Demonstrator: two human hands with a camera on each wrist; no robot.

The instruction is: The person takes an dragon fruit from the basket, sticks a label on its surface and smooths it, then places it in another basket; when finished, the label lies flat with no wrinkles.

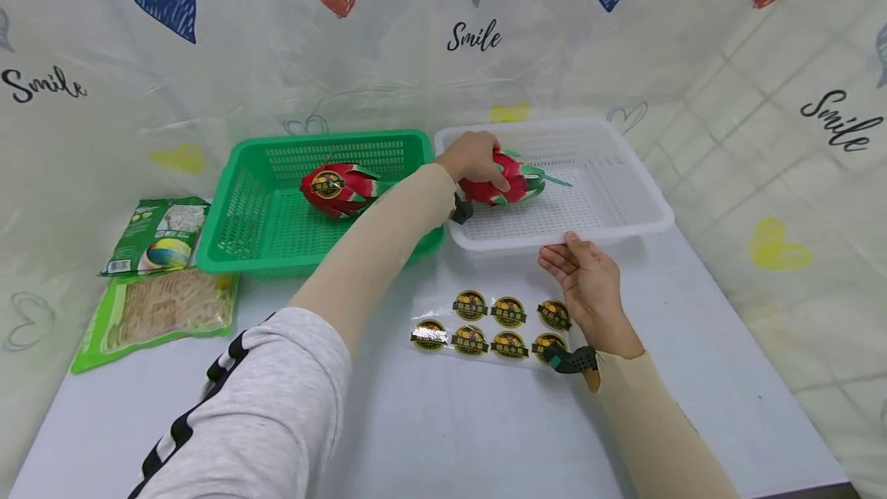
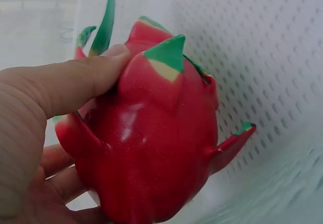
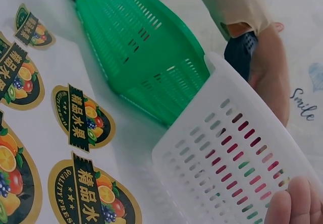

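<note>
My left hand (image 1: 474, 158) grips a red dragon fruit (image 1: 511, 179) with green-tipped scales inside the white basket (image 1: 640, 214); in the left wrist view the thumb lies across the fruit (image 2: 156, 133). My right hand (image 1: 589, 283) is palm up with loosely bent fingers, its fingertips at the front rim of the white basket. In the right wrist view those fingertips (image 3: 298, 204) show beside the basket wall (image 3: 202, 148). A second dragon fruit (image 1: 339, 189), with a round black-and-gold sticker (image 1: 328, 184), lies in the green basket (image 1: 235, 252).
A clear sheet with several round fruit stickers (image 1: 509, 313) lies on the table before the white basket. To the left of the green basket are a green packet (image 1: 162, 233) and a flat green-edged packet (image 1: 166, 310). A curtain with printed hearts hangs behind.
</note>
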